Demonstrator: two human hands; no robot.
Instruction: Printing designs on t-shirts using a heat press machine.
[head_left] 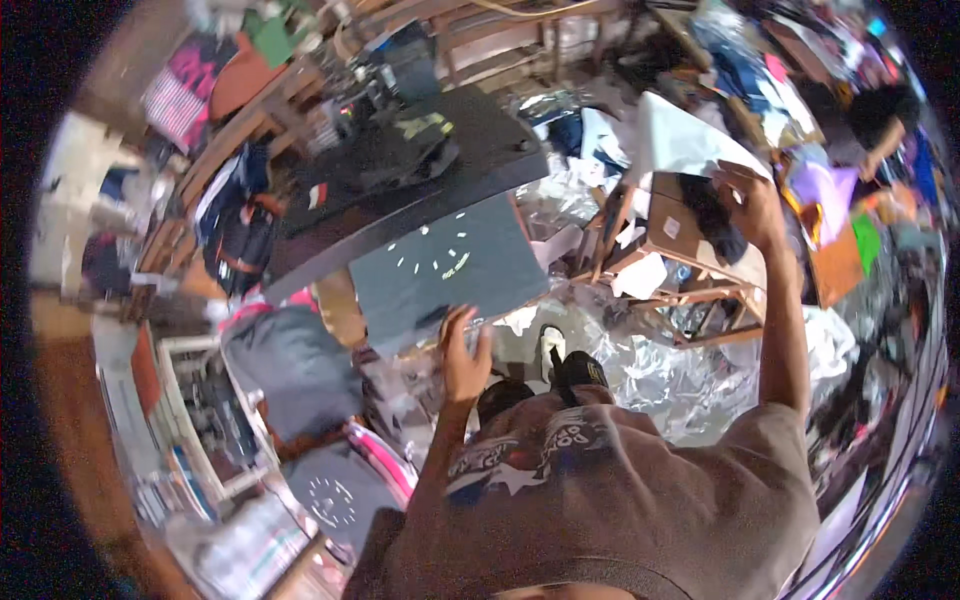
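A dark grey cloth panel [450, 270] with a ring of short white marks hangs over the near edge of a black-topped table. My left hand [465, 358] is by the panel's lower edge, fingers apart and holding nothing that shows. Far to the right, my right hand [752, 203] reaches over a brown wooden stool [668, 222]. Its fingers are spread beside a black piece of cloth [712, 215] on the stool top; whether they touch it is unclear. A white sheet [690, 140] lies just behind that hand.
The black table [480, 130] carries a sewing machine [365, 105] and dark cloth. Grey fabric [290, 370] is heaped at left, near another marked grey piece [330, 500]. Crumpled clear plastic [660, 385] covers the floor by my feet. Another person's arm [885, 148] shows at far right.
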